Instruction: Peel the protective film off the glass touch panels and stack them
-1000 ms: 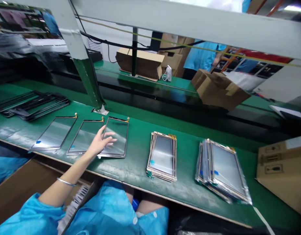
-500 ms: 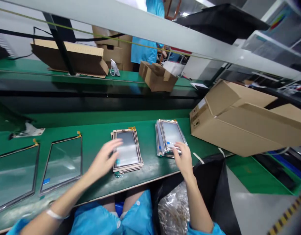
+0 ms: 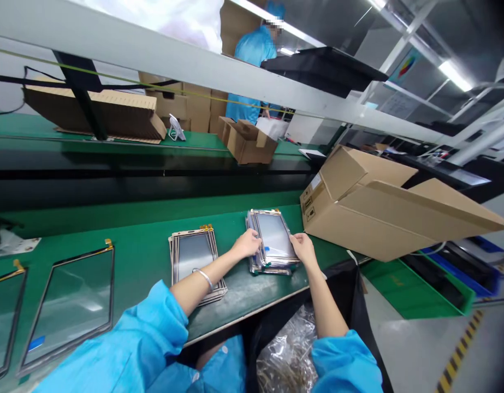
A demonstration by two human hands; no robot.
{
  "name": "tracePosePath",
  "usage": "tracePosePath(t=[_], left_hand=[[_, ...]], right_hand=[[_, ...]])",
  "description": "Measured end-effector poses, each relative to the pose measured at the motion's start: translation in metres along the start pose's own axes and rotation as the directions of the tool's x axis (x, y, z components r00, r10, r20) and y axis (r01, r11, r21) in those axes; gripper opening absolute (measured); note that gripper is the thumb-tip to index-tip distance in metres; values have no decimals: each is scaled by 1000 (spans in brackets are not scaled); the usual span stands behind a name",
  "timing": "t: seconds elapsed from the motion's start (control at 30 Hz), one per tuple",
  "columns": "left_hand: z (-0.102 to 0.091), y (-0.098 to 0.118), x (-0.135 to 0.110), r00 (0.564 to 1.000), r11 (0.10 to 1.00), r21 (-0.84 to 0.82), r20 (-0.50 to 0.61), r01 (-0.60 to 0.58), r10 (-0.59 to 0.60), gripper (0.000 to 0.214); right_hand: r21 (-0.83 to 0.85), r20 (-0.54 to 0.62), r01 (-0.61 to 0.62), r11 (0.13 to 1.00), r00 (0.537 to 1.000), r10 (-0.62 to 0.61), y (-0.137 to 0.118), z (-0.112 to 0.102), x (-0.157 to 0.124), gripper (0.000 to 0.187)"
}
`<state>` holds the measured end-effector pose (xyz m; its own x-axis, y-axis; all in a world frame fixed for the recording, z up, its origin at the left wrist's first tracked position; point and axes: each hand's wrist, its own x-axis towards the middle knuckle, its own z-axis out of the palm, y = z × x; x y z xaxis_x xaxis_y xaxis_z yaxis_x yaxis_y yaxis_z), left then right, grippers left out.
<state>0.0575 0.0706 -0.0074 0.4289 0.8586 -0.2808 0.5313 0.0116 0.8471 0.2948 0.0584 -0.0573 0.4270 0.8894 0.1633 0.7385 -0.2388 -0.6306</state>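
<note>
The topmost touchscreen panel (image 3: 273,233) lies on the right stack of panels (image 3: 273,268), which rests on the green bench (image 3: 143,267) to the right of a second stack of panels (image 3: 193,255) and to the left of an open cardboard carton (image 3: 368,204). It looks thin, flat and stiff, so it is probably light by itself, while the whole stack would weigh noticeably more. Its glossy face seems likely to slide, and its glass-like sheet could crack or chip if bent or knocked at a corner. The long side edges look like the best place to take hold, with even pressure from both sides, away from the orange flex connector (image 3: 278,210) at the far end, which looks delicate, and off the clear face, where fingers might smear it. The panel sits between the two hands: the left grip (image 3: 248,243) is at its left long edge, fingers narrowly bent near the blue tab (image 3: 267,249), and the right grip (image 3: 304,249) meets its right edge, fingertips close together. Whether either one pinches only this panel, several layers, or merely rests against the side, I cannot tell
</note>
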Motion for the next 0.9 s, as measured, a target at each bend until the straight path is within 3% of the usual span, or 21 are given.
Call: tracePosePath(t=[0.17, 0.43, 0.53, 0.7, 0.8, 0.9], left_hand=[[-10, 13, 13, 995, 990, 97, -9, 100, -100, 29], [-10, 21, 20, 986, 983, 88, -51, 164, -160, 29], [-11, 20, 16, 983, 983, 23, -27, 183, -182, 30], [-10, 10, 1, 975, 961, -169, 78, 221, -210, 30], [-8, 3, -8, 965, 914, -316, 152, 254, -216, 31], [-4, 2, -14, 959, 852, -447, 191, 274, -208, 30]], right_hand=[[10, 44, -17, 1000, 999, 17, 3, 2, 1, 25], [-112, -10, 150, 982, 988, -153, -22, -15, -14, 20], [-131, -12, 289, 948, 956, -293, -41, -18, -37, 17], [-79, 152, 496, 865, 863, -481, -67, -12, -94, 17], [-72, 162, 488, 870, 866, -472, -73, -8, -108, 26], [-54, 130, 427, 903, 899, -418, -68, -9, -90, 30]])
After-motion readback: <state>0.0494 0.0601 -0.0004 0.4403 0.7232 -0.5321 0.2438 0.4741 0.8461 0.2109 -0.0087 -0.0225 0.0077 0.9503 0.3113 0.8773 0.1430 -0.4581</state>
